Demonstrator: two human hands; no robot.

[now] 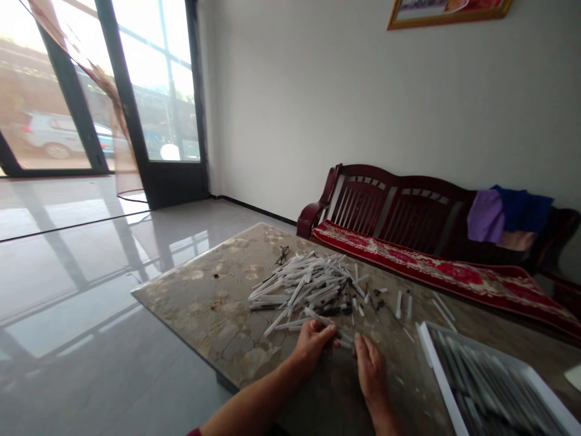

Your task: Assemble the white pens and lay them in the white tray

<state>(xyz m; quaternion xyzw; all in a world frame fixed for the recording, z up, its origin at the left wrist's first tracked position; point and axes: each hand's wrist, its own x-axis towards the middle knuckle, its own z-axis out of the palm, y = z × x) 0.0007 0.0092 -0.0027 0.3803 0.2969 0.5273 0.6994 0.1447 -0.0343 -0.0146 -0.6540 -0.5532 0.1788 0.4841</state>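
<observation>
Our left hand (314,342), low centre, pinches a tube (316,315); whether our right hand (372,364) grips, we cannot tell. Mid-frame, the heap (297,284) lies loose (plenty left, likely); lower right, the tray (445,387) looks well filled.

We see a home's living room: wooden sofa (415,209) with floral red cover (422,261), framed picture (449,12), sheer curtain (126,157).

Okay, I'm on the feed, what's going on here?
A person's left hand grips a slim white stick, and the right hand is close beside it, its grip unclear. A pile of similar sticks lies beyond the hands on the table. A white tray of blurred dark pieces sits to the right.
</observation>
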